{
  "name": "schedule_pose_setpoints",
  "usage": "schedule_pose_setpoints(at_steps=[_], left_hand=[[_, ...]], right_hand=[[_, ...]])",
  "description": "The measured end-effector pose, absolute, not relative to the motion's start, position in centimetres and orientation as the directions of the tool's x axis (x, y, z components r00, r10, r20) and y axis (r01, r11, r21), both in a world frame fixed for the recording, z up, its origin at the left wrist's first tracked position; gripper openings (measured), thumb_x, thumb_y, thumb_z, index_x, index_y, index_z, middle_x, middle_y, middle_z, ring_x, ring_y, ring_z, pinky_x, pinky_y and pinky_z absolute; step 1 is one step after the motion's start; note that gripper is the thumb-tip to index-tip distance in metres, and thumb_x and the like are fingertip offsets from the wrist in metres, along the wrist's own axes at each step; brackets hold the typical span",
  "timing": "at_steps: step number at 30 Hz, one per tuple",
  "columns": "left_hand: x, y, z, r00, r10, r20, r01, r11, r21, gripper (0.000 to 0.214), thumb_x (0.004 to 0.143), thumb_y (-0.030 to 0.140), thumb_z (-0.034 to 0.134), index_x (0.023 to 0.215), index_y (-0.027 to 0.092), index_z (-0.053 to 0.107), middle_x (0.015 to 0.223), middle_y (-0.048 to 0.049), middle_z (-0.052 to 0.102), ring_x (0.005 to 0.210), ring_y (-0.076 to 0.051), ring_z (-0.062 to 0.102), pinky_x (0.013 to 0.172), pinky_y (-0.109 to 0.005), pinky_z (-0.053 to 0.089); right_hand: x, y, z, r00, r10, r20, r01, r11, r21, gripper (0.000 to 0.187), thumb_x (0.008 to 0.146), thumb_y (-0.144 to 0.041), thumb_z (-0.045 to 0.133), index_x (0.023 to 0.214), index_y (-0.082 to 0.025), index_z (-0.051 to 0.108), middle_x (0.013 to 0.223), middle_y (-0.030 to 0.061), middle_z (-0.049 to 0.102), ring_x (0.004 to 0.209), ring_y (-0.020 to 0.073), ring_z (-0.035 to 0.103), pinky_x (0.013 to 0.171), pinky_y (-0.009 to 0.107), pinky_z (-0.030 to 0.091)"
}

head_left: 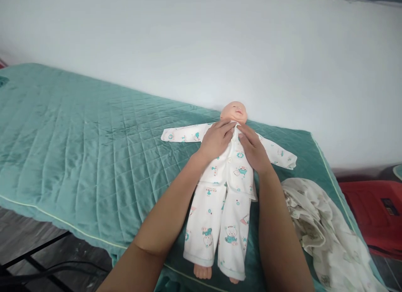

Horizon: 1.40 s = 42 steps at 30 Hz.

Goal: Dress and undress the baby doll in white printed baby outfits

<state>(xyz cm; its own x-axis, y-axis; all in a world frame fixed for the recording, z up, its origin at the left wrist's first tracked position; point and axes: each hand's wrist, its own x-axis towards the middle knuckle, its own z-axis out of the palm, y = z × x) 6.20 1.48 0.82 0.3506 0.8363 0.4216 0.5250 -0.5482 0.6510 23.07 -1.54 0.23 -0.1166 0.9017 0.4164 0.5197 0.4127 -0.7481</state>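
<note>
Pale plastic baby doll (234, 112), white printed cotton pyjamas (232, 225), lay supine on teal quilted bed (78, 149). Left hand (216, 139), right hand (253, 147): grips flat, unclenched, fingertips (231, 125) at collar (236, 128). Apparently fastening the top; buttons (230, 159) wanted fingertip care.

Doll (235, 111) smooth matt plastic in soft printed cotton pyjamas (224, 200), bed cover (78, 149) quilted teal velvety cloth, crumpled thin cloth (323, 229) beside it.

Bedroom or care-practice room here: a narrow bed in a teal quilted cover (78, 149) against a bare white wall (220, 45), a baby doll in printed white pyjamas (234, 170) on it. Dark plank floor (28, 237) below.
</note>
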Motion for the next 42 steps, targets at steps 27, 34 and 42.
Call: schedule_pose_setpoints(at_steps=[27, 34, 42], left_hand=[[6.5, 1.3, 1.1, 0.251, 0.878, 0.407, 0.456, -0.478, 0.751, 0.027, 0.096, 0.024, 0.05, 0.117, 0.02, 0.067, 0.136, -0.0062, 0.063, 0.132, -0.021, 0.054, 0.116, -0.037, 0.04], [6.4, 1.2, 1.0, 0.274, 0.867, 0.417, 0.484, -0.499, 0.719, 0.033, 0.098, 0.026, 0.047, 0.123, 0.022, 0.068, 0.138, -0.0048, 0.063, 0.135, -0.02, 0.052, 0.118, -0.036, 0.038], [6.2, 1.1, 1.4, 0.331, 0.855, 0.4, 0.512, -0.519, 0.684, 0.036, 0.101, 0.029, 0.042, 0.126, 0.026, 0.068, 0.141, -0.0047, 0.06, 0.135, -0.021, 0.051, 0.117, -0.039, 0.038]], right_hand=[[22.2, -1.9, 0.4, 0.015, 0.915, 0.403, 0.57, 0.323, -0.755, 0.038, 0.097, -0.036, 0.049, 0.128, -0.027, 0.069, 0.145, 0.0034, 0.059, 0.139, 0.025, 0.049, 0.121, 0.051, 0.032], [22.1, -1.8, 0.2, 0.099, 0.913, 0.396, 0.493, 0.301, -0.817, 0.03, 0.092, -0.035, 0.056, 0.115, -0.029, 0.075, 0.138, 0.0014, 0.064, 0.135, 0.0251, 0.053, 0.12, 0.053, 0.034], [22.0, -1.8, -0.3, 0.168, 0.899, 0.404, 0.39, 0.316, -0.865, 0.022, 0.087, -0.034, 0.063, 0.105, -0.025, 0.071, 0.132, 0.0051, 0.066, 0.13, 0.0228, 0.056, 0.118, 0.048, 0.037]])
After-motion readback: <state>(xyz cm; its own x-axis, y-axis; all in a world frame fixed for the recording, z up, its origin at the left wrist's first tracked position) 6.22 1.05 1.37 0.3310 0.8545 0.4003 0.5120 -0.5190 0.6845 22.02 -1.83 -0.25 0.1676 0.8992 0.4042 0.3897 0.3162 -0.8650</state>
